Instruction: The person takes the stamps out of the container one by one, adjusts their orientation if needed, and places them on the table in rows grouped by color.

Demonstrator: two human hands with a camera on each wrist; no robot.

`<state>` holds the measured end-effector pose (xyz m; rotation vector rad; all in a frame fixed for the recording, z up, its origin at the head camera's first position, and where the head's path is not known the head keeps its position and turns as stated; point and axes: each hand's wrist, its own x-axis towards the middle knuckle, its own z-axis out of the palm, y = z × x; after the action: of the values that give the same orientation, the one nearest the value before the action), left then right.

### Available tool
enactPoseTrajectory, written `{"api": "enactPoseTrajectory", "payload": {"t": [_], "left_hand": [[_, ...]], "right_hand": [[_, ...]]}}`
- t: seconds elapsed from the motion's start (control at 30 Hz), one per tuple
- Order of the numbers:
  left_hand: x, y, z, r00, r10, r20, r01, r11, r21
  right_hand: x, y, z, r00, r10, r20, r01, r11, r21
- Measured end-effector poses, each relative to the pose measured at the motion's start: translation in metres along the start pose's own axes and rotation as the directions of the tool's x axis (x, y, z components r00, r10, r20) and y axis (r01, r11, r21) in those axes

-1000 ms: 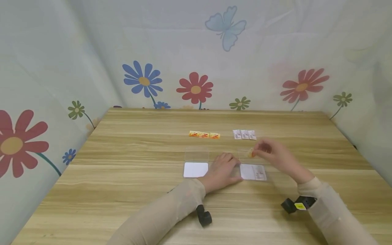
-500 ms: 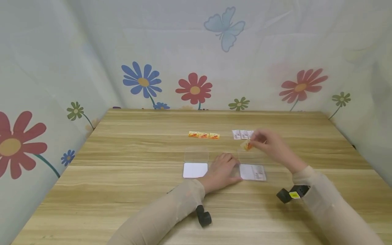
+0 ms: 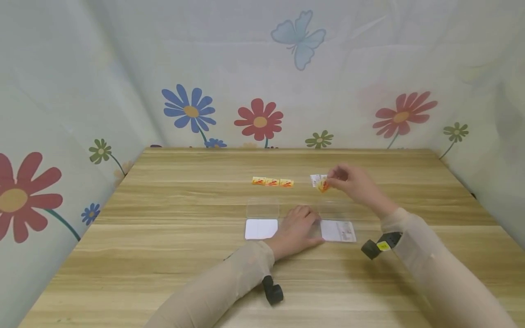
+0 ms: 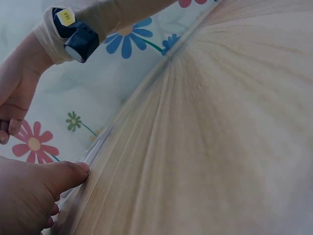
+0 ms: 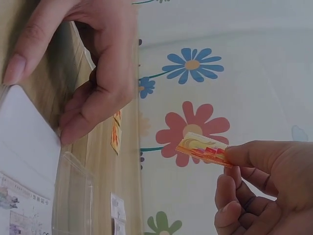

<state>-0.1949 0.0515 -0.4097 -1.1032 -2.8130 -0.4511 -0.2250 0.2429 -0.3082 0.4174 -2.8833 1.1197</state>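
My right hand pinches a small yellow-orange sachet between thumb and fingertips. In the head view this sachet overlaps the row of white printed sachets at the back. Resting on the table, my left hand has its thumb and fingertips against the left edge of the right clear plastic box, whose lid lies folded back. Inside that box a white printed sachet fills the right part, beside a bare white part. To the left lies a second opened clear box with a white inside.
Several yellow-orange sachets lie in a row behind the left box. The wooden table ends at a flower-print curtain along the back and sides. Black wrist cameras hang below both forearms.
My right hand has moved away from me and left, carrying the yellow-orange sachet from over the right box's lid to the white sachets. My left hand has stayed in place.
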Motion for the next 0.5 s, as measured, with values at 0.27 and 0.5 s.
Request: {"api": "enactPoseTrajectory", "payload": {"t": [0.27,0.5], "left_hand": [[-0.001,0.0,0.001,1.0,0.014,-0.014,-0.013,1.0,0.009],[-0.002,0.002,-0.003,1.0,0.016,-0.019,-0.015,1.0,0.023]], "right_hand": [[0.016,0.0,0.005,0.999,0.03,0.03,-0.031,0.998,0.047],[0.027,-0.002,0.009,0.995,0.094,0.042,-0.097,0.993,0.065]]}}
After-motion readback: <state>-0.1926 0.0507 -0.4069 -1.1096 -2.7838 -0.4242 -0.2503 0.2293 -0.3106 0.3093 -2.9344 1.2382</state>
